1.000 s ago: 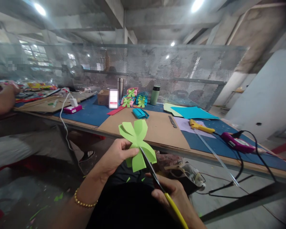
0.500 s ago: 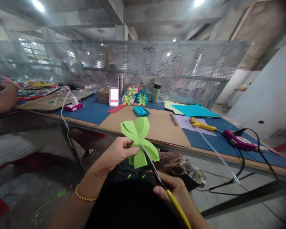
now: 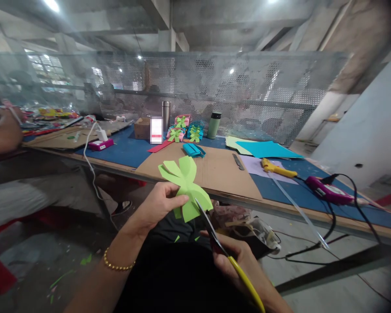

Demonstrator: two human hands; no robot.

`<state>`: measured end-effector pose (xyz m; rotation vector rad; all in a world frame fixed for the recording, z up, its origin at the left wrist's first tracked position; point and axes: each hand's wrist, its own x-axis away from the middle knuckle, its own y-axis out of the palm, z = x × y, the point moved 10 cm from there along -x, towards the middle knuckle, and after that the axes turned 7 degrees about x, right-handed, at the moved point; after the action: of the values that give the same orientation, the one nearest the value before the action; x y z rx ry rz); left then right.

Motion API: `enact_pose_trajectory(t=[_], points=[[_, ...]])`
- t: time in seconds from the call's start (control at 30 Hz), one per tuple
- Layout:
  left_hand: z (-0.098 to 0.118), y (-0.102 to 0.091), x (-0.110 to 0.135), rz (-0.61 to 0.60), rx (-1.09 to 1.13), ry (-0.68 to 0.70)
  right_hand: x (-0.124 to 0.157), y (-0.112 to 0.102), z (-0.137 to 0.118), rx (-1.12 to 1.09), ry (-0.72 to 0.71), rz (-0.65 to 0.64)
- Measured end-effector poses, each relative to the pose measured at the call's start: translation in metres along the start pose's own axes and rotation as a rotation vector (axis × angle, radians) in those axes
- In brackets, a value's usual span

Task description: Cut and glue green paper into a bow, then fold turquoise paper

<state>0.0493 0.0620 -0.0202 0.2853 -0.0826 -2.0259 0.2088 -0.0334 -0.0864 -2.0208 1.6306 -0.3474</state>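
Below the table's edge (image 3: 234, 201), the left hand (image 3: 159, 206) pinches a green paper flower shape (image 3: 184, 184) — the right hand (image 3: 237, 261), closed around yellow-handled scissors (image 3: 221, 250), has the blades at its lower petal.

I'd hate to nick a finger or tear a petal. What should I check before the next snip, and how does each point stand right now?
1. Left hand holds the green paper shape securely: ok, it is pinched at its lower left part.
2. Right hand has the scissors: ok, it is closed around the yellow handle.
3. Blade tips are on the paper: ok, they meet its lower edge near the centre.
4. Left fingers are out of the blades' path: ok, but the thumb tip is close.
5. How far the blades are open: cannot tell, they look too thin.
6. Paper is free of the table: ok, it is held in front of it.
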Motion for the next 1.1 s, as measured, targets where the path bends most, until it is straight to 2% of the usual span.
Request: enact_pose_trajectory(t=[0.13,0.23,0.83,1.1], points=[[0.005,-0.012,-0.002,0.087,0.020,0.057,0.001,0.001,0.006,0.003,-0.008,0.015],[0.006,-0.015,-0.002,0.112,0.029,0.078,0.000,0.002,0.004,-0.011,-0.013,0.015],[0.003,0.000,0.001,0.074,-0.032,0.067,-0.005,-0.002,-0.018,0.002,-0.079,0.035],[0.003,0.002,0.002,0.073,-0.036,0.051,-0.005,-0.003,-0.016,0.007,-0.050,0.037]])
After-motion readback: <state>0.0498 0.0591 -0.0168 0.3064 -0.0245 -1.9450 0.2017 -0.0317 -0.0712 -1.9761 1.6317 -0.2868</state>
